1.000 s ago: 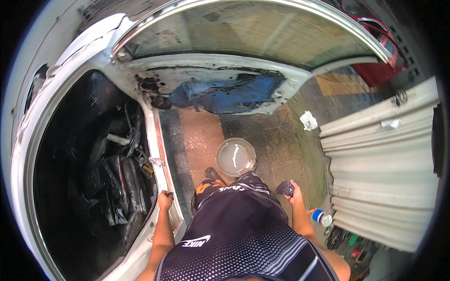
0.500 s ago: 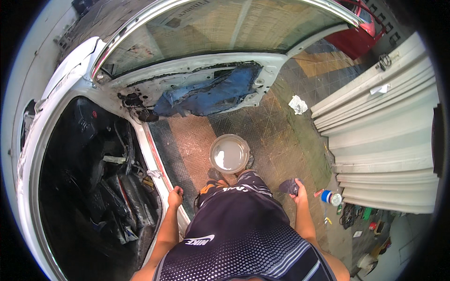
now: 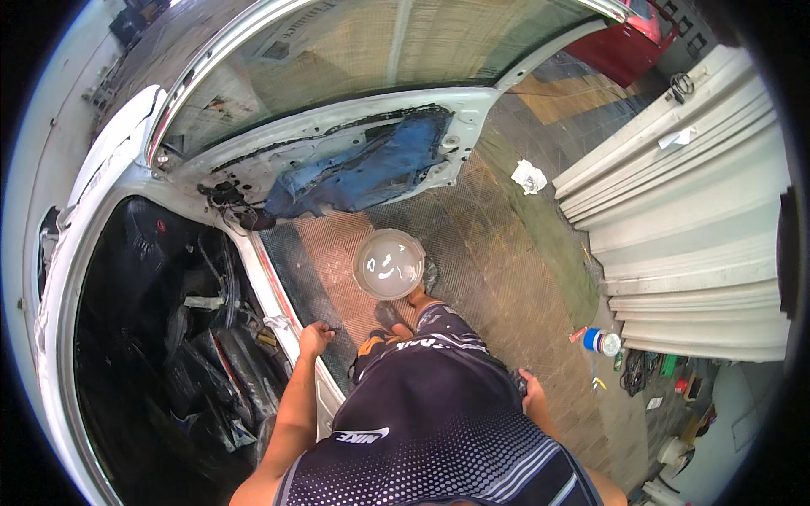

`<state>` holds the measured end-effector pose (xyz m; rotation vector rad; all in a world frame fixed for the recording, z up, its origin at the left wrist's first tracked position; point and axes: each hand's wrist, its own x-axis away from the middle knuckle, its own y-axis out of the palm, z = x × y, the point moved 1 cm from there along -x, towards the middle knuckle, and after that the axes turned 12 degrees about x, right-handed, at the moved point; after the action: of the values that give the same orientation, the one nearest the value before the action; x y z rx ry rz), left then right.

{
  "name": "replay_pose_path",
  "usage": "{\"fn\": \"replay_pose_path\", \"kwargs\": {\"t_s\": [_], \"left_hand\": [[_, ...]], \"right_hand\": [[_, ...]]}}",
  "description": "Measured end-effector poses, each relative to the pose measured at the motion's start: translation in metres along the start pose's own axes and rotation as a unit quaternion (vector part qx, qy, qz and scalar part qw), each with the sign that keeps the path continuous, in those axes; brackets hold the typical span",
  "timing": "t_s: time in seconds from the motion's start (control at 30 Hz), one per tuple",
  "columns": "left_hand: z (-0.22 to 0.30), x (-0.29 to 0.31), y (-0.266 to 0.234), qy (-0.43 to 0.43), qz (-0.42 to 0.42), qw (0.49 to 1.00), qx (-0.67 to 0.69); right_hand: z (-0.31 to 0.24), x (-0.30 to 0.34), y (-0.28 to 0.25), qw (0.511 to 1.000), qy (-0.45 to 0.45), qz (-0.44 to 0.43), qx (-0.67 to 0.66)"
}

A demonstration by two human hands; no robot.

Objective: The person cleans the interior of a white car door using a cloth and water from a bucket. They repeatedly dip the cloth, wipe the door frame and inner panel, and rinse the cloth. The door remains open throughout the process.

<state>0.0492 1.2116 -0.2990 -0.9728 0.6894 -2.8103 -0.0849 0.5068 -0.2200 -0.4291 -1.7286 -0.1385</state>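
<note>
My left hand [image 3: 315,339] hovers beside the white door sill [image 3: 277,291], its fingers pinched together. A small dark bit seems to show at the fingertips, too small to name. Down by my right hip, my right hand [image 3: 533,393] is closed round a dark grey cloth-like piece [image 3: 518,381], partly hidden by the hand and my shorts. On the floor at my feet is a round bucket [image 3: 358,266] of cloudy water, with light glinting off its surface in several spots.
An open white car door [image 3: 472,126] with blue film [image 3: 363,173] on its inside stands ahead. The black car interior [image 3: 169,337] lies left. At right are pale corrugated panels [image 3: 683,194], a blue-and-white can [image 3: 602,341], crumpled white paper [image 3: 529,177] and several tools. A red car part [image 3: 624,51] stands farther off.
My right hand has drawn in and back against my hip with the grey piece. My left hand stays near the sill. The water's single reflection has broken into several; the whole view has shifted slightly.
</note>
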Motion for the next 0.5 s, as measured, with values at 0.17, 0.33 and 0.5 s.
{"fn": "replay_pose_path", "kwargs": {"t_s": [0.17,0.33,0.5], "left_hand": [[0.060,0.046,0.004,0.024,0.063,0.984,-0.162],[0.041,0.077,0.008,-0.095,0.090,0.988,-0.078],[0.023,0.123,0.012,-0.129,0.186,0.974,-0.002]], "right_hand": [[-0.041,-0.016,0.011,0.997,0.013,0.001,0.074],[-0.132,0.002,0.067,0.972,-0.051,0.053,0.225],[-0.204,0.022,0.135,0.884,-0.173,0.098,0.424]]}}
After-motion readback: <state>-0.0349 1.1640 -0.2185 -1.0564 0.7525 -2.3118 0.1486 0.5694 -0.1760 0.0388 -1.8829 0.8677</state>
